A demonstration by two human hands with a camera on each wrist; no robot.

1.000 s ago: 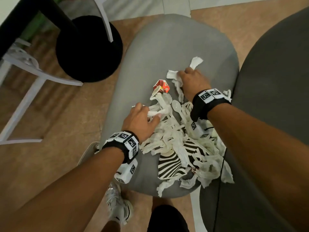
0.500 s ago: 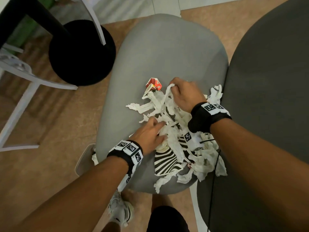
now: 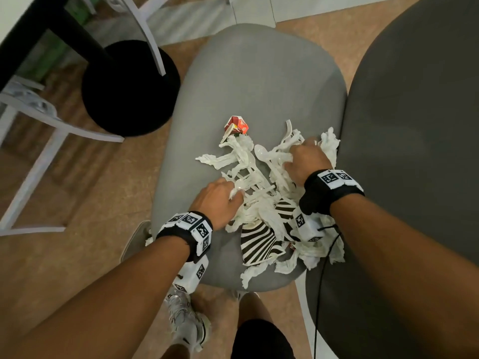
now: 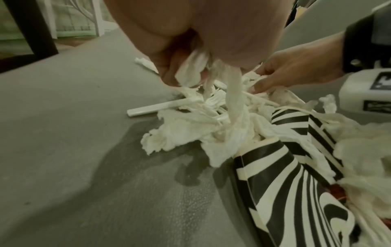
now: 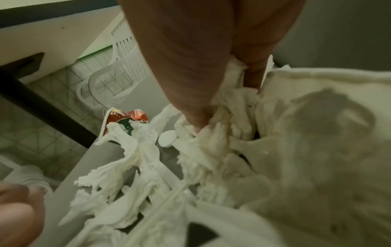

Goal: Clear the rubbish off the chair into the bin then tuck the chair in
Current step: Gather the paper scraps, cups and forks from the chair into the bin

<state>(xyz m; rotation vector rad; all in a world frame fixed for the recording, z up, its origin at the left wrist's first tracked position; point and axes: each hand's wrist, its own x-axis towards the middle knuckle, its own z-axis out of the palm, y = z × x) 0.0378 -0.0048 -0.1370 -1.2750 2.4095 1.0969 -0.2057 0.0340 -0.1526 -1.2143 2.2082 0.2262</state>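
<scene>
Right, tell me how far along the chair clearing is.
Done: nothing yet; the tissues, plastic cutlery, zebra-striped cups and red wrapper all lie on the grey chair seat.
In hand: the left hand and right hand are bunching tissue and cutlery into one heap.
Left: carry it to the bin, which no view clearly shows, then tuck the chair in.

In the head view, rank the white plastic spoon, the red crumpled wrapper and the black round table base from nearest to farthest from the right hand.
From the right hand:
1. White plastic spoon, just to its left on the seat.
2. Red crumpled wrapper, beyond the spoon, at the pile's far edge.
3. Black round table base, on the floor, far left.
</scene>
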